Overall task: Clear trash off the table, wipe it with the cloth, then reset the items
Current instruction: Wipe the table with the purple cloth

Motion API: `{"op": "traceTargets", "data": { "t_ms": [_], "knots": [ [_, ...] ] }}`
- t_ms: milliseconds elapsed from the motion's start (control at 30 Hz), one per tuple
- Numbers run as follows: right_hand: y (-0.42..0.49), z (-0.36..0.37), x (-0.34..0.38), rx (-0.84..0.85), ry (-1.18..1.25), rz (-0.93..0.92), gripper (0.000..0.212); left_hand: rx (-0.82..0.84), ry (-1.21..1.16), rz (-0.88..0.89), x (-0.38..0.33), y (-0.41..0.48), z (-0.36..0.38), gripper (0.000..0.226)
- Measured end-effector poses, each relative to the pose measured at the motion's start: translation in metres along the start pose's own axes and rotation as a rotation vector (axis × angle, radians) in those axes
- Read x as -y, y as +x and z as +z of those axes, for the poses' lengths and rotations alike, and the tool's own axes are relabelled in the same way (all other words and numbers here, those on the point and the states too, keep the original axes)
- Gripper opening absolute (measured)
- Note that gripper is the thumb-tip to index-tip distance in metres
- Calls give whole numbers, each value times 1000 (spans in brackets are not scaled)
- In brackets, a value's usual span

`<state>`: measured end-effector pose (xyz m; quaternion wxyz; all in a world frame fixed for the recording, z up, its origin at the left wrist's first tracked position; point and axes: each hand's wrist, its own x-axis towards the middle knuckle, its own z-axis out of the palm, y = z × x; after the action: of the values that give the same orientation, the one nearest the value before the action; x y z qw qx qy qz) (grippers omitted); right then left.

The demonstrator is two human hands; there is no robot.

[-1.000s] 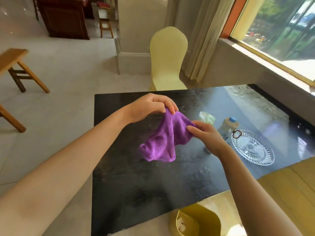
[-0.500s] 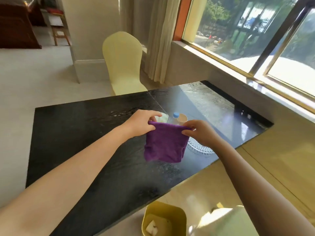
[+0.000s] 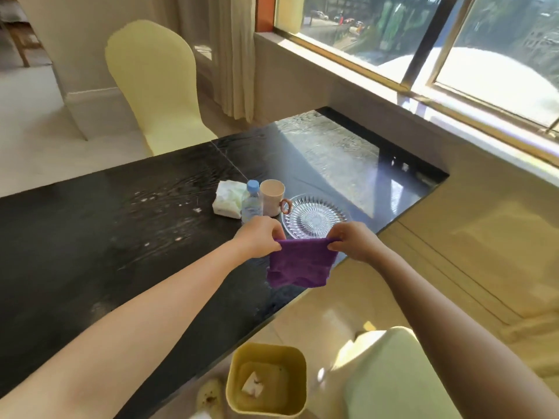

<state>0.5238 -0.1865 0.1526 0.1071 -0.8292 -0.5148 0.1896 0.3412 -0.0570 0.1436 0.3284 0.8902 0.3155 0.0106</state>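
Note:
A purple cloth (image 3: 299, 266) hangs folded over the near right edge of the black table (image 3: 90, 237). My left hand (image 3: 261, 237) pinches its upper left corner and my right hand (image 3: 354, 240) pinches its upper right corner, holding the top edge taut. Just behind my hands stand a small water bottle (image 3: 252, 205) with a blue cap, a beige cup (image 3: 273, 197) with a brown handle, a tissue pack (image 3: 230, 198) and a clear glass plate (image 3: 314, 216). White crumbs and streaks speckle the tabletop to the left.
A yellow trash bin (image 3: 267, 379) with a crumpled tissue inside stands on the floor below the table's near edge. A pale green chair seat (image 3: 399, 379) is beside it. A yellow chair (image 3: 154, 86) stands at the far side. Windows and a sill run along the right.
The cloth went from a loose bunch to a folded square stretched between both hands. My view swung right, and hands and cloth now sit at the table's right edge near the plate.

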Motion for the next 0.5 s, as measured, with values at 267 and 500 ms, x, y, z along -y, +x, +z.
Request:
{"op": "traceTargets", "data": {
  "t_ms": [267,500],
  "knots": [
    [20,42,-38,-101,110,94,10,-24,-24,14,20,44,36,11],
    [34,74,-50,-106,386,261,6,2,-101,62,58,68,55,12]
  ]
}}
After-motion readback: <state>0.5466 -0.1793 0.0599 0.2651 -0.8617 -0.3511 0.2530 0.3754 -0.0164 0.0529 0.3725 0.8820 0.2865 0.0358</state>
